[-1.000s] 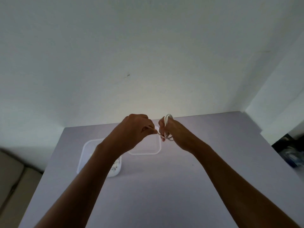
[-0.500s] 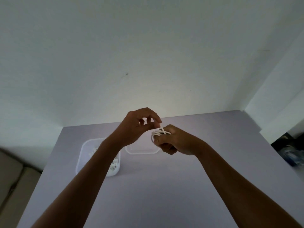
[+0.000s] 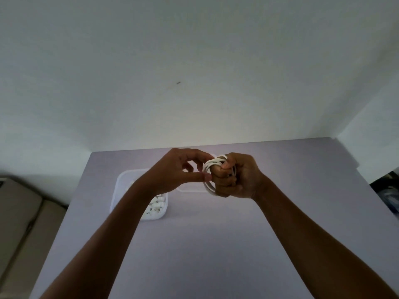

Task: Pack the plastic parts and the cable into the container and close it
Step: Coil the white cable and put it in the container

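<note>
Cable (image 3: 209, 172) coiled in right hand (image 3: 237, 178) closed grip; left hand (image 3: 172, 171) fingertips pinch coil edge above table (image 3: 216, 244).

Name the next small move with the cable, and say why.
Probably lower the coiled cable into the open container: the right hand grips the wound loops, the left hand pinches them, and plastic parts already lie inside.
</note>
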### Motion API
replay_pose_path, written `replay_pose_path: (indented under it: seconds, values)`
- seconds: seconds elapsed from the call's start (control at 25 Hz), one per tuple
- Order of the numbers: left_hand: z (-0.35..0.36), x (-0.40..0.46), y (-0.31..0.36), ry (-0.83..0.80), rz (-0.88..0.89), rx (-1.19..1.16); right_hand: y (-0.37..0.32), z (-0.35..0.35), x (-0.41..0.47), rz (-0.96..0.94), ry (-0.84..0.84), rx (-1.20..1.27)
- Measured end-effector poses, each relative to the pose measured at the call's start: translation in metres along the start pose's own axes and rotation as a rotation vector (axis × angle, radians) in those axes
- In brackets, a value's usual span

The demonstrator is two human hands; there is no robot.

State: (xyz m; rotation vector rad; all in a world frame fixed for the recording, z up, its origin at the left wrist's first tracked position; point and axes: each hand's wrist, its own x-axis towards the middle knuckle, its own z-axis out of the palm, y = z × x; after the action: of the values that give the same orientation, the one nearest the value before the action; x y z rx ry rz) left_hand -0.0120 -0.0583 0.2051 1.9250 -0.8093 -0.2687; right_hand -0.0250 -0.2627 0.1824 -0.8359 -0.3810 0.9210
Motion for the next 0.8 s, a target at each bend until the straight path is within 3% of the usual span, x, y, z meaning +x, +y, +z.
replay_pose_path:
  seconds: [0.2, 0.32, 0.4, 0.52, 0.64, 0.8]
  values:
    - [-0.019, -0.010, -0.022, 0.027, 0.019, 0.098, 0.000, -0.010, 0.031, 0.076, -0.010, -0.151]
    - [-0.032, -0.024, -0.047, 0.183, -0.016, 0.158, 0.004, -0.014, 0.062, 0.110, 0.018, -0.311]
    - [-0.042, -0.030, -0.062, 0.293, -0.019, 0.237, 0.009, -0.017, 0.085, 0.097, 0.146, -0.336]
    - [-0.058, -0.037, -0.087, 0.321, -0.036, 0.308, 0.021, -0.027, 0.118, 0.013, 0.415, -0.390]
    - [-0.084, -0.054, -0.125, 0.288, -0.218, 0.196, 0.054, -0.041, 0.155, -0.055, 0.634, -0.693]
    - [-0.108, -0.071, -0.174, 0.218, -0.478, 0.034, 0.090, -0.047, 0.197, -0.066, 0.712, -0.902]
